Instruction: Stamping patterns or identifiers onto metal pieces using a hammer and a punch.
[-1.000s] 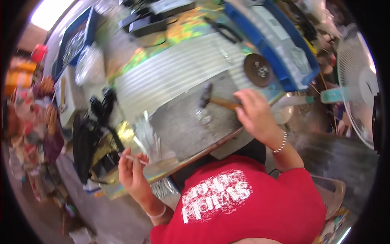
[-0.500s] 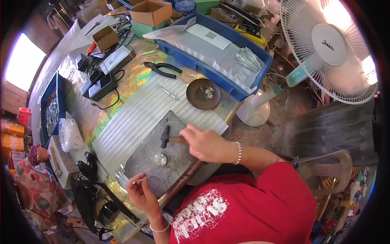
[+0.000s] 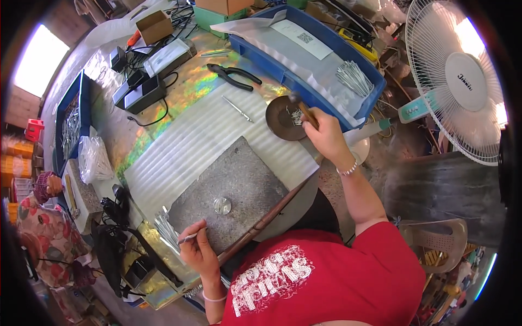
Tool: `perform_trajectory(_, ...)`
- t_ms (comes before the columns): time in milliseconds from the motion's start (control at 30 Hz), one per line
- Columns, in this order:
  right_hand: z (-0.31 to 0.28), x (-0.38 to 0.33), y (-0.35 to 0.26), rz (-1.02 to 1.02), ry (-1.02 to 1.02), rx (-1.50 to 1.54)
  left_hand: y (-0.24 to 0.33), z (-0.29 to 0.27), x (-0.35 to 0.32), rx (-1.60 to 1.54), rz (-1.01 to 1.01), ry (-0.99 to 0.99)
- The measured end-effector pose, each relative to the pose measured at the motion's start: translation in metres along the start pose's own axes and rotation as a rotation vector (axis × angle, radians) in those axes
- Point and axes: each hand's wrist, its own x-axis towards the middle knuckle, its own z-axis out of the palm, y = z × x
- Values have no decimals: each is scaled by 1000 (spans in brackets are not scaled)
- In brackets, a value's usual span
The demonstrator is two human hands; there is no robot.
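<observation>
1. Grey stone slab [image 3: 234, 190] lies on the ribbed white sheet [image 3: 190, 141] covering the worktop [image 3: 179, 92]; a small round shiny metal piece [image 3: 222, 205] sits near the slab's middle.
2. Left hand [image 3: 198, 251]: fingers pinched shut on a thin metal pin [image 3: 190, 237], at the slab's near-left corner. A bundle of like metal pins [image 3: 166, 228] lies just beside it, off the slab edge.
3. Right hand [image 3: 326, 136]: closed around the wooden handle of a small hammer [image 3: 302, 106], whose head is over a dark round dish [image 3: 285, 118]. The dish holds a few small metal bits and touches the blue tray [image 3: 337, 41].
4. The two hands are well apart, the slab between them.
5. Blue tray holds a grey sheet and a further heap of pins [image 3: 353, 79].
6. Black pliers [image 3: 234, 76] lie on the iridescent part of the worktop, beyond the white sheet.
7. White fan [image 3: 462, 81] stands to the right of the tray.
</observation>
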Motion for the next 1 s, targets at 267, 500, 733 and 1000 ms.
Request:
perform_trajectory(267, 29, 57, 19, -151, -63, -462, 0, 1, -2, -40, -21, 7)
perform_trajectory(500, 40, 68, 18, -143, -110, -538, 4, -1, -1, -32, -74, -24)
perform_trajectory(733, 38, 73, 12, -160, -223, -663, 1, -2, -2, -24, -54, -35)
perform_trajectory(1000, 17, 34, -14, -6, -84, -166, -5, -2, -3, -16, 15, -39)
